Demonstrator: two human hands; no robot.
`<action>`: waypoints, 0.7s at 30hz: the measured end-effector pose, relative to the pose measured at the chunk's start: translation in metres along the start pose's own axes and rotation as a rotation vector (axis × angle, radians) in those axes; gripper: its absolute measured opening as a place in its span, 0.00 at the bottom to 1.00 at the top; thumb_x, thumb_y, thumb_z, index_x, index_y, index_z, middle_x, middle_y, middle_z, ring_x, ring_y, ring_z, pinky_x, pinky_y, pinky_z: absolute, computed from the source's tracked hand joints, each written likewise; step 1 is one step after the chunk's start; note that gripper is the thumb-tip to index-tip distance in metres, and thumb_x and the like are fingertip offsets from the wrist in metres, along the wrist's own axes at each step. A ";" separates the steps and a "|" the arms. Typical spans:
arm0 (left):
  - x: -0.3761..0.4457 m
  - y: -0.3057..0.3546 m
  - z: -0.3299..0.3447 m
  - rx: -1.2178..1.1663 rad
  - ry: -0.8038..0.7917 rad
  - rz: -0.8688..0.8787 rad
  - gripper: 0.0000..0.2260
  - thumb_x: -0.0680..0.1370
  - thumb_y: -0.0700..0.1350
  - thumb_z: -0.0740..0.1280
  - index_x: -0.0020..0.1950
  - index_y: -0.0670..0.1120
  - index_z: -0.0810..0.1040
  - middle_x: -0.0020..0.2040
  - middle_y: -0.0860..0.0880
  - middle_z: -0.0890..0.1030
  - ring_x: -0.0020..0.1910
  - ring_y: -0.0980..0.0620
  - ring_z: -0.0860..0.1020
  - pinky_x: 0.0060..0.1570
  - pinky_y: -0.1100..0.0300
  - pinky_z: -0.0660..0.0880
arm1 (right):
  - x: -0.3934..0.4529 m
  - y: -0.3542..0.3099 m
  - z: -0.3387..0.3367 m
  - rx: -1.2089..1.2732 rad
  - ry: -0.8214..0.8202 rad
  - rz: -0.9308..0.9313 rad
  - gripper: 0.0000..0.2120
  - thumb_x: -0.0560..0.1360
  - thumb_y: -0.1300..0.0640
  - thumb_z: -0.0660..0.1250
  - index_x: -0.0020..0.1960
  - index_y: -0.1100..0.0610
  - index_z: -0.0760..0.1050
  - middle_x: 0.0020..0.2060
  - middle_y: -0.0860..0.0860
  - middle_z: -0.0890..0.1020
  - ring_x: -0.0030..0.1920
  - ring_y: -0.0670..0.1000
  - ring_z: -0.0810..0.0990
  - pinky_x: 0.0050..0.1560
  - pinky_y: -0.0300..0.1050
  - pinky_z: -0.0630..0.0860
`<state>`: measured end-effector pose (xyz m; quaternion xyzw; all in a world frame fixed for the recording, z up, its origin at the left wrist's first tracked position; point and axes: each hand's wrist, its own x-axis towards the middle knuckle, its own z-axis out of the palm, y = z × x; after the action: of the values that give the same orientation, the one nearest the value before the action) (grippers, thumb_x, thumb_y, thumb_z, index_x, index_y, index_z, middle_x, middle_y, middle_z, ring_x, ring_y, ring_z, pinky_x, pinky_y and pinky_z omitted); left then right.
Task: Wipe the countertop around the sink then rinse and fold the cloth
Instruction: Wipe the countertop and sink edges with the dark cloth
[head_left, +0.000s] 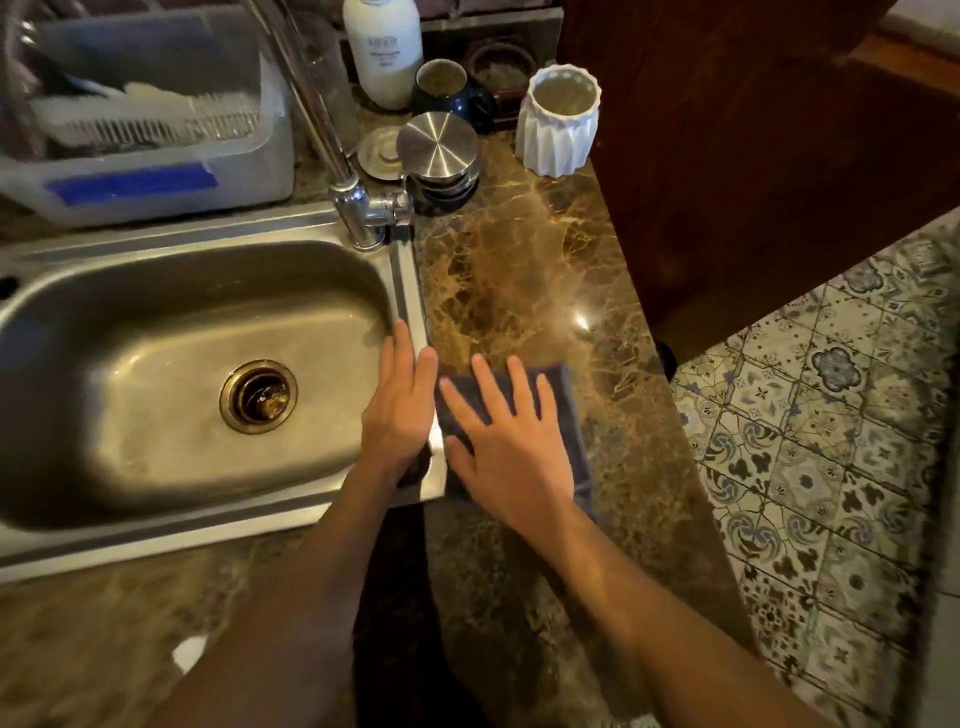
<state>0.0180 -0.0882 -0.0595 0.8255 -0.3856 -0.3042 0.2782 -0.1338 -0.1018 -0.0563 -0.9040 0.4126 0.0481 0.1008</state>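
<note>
Your right hand (511, 447) lies flat, fingers (491, 387) spread, on the cloth (563, 415) on the worktop (519, 280) just beside the sink (410, 291), left hand (400, 405) open beside it; it looks soft, limp and light, so pinch an edge

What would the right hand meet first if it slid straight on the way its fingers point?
The right hand lies flat on the dark cloth, fingers pointing away up the marble countertop. The stone looks bare until the stacked steel lids, probably the first thing met.
</note>
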 end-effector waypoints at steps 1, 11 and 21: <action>-0.005 -0.004 -0.006 -0.035 -0.047 0.002 0.28 0.85 0.57 0.51 0.83 0.50 0.50 0.83 0.49 0.55 0.81 0.49 0.56 0.75 0.55 0.55 | -0.028 -0.004 0.003 -0.006 -0.032 -0.010 0.28 0.82 0.38 0.52 0.80 0.41 0.54 0.82 0.52 0.55 0.80 0.64 0.53 0.76 0.67 0.54; -0.082 -0.044 -0.020 0.737 -0.003 0.241 0.28 0.84 0.59 0.47 0.81 0.46 0.57 0.58 0.43 0.79 0.48 0.41 0.79 0.45 0.47 0.77 | -0.052 0.120 -0.013 -0.056 -0.026 0.321 0.31 0.81 0.37 0.44 0.82 0.45 0.51 0.82 0.55 0.54 0.80 0.63 0.52 0.76 0.68 0.56; -0.079 -0.046 -0.016 0.795 0.062 0.294 0.27 0.85 0.58 0.48 0.80 0.45 0.61 0.52 0.41 0.80 0.43 0.39 0.79 0.41 0.47 0.74 | -0.014 0.000 -0.001 -0.031 -0.013 0.032 0.30 0.83 0.39 0.45 0.82 0.47 0.49 0.82 0.54 0.53 0.81 0.63 0.49 0.78 0.65 0.49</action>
<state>0.0098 0.0042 -0.0579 0.8135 -0.5780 -0.0639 -0.0097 -0.1431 -0.0917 -0.0532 -0.8984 0.4257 0.0618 0.0887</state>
